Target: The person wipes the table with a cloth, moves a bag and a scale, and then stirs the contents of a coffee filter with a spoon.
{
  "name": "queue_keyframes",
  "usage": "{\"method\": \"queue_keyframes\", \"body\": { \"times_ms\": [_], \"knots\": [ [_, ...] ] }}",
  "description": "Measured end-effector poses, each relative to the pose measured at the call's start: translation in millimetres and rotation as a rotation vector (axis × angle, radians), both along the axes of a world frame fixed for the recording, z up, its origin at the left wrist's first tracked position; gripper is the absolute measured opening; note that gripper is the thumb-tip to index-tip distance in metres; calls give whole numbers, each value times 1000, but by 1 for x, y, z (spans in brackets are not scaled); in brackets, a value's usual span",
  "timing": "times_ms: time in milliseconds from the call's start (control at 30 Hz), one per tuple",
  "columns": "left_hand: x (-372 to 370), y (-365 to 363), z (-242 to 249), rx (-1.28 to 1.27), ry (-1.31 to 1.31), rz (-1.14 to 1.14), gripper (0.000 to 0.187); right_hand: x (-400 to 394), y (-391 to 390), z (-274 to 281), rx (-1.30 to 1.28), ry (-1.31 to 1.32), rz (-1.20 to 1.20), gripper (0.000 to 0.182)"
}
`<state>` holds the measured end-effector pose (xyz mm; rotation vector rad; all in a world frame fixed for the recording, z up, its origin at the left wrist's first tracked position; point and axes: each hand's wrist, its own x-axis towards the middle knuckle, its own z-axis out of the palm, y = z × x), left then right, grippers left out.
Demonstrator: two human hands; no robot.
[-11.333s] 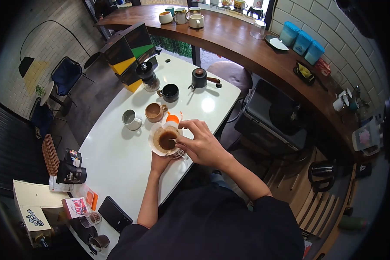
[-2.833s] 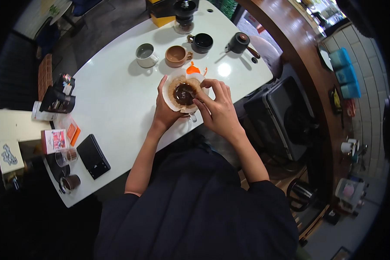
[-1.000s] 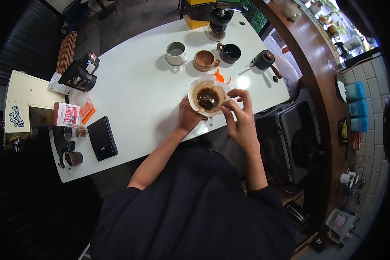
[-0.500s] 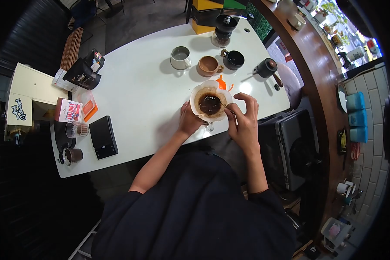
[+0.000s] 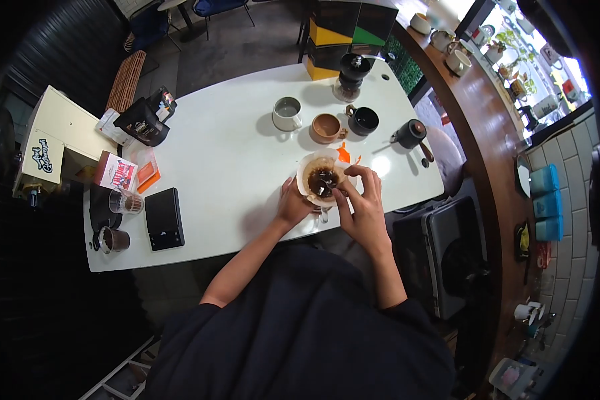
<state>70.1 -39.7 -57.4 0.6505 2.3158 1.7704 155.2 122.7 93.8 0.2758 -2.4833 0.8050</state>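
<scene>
A white paper filter (image 5: 308, 162) with dark wet coffee (image 5: 321, 181) inside sits near the table's front edge. My left hand (image 5: 293, 203) curls around the left side of the coffee dripper under the filter, which mostly hides the dripper. A clear handle (image 5: 324, 215) shows below it. My right hand (image 5: 363, 212) pinches a thin stirrer over the filter's right side; its lower end reaches into the coffee, and its exact shape is hard to make out. Just behind stand a brown cup (image 5: 327, 127), a black cup (image 5: 364, 120) and a grey-white mug (image 5: 287, 114).
A hand grinder (image 5: 352, 77) stands at the back, a black long-handled pot (image 5: 412, 135) at right. On the left are a black scale (image 5: 165, 219), plastic cups of grounds (image 5: 116, 239), a small box (image 5: 117, 172) and black coffee bags (image 5: 142, 121). Orange pieces (image 5: 343, 153) lie behind the filter.
My right hand has shifted left and lower over the filter, moving the stirrer within the coffee. My left hand stays at the dripper. The whole view has tilted slightly upward.
</scene>
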Motion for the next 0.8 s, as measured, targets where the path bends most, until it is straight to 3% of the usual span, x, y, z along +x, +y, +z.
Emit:
{"method": "queue_keyframes", "body": {
  "times_ms": [233, 667, 800],
  "knots": [
    [1, 0, 1, 42, -9, -19, 46, 2, 9, 6, -55, -48, 64, 14],
    [11, 11, 12, 127, -73, 22, 46, -7, 28, -2, 78, 10, 67, 17],
    [11, 14, 8, 141, 71, 69, 42, -5, 27, -11, 69, -16, 66, 20]
  ]
}}
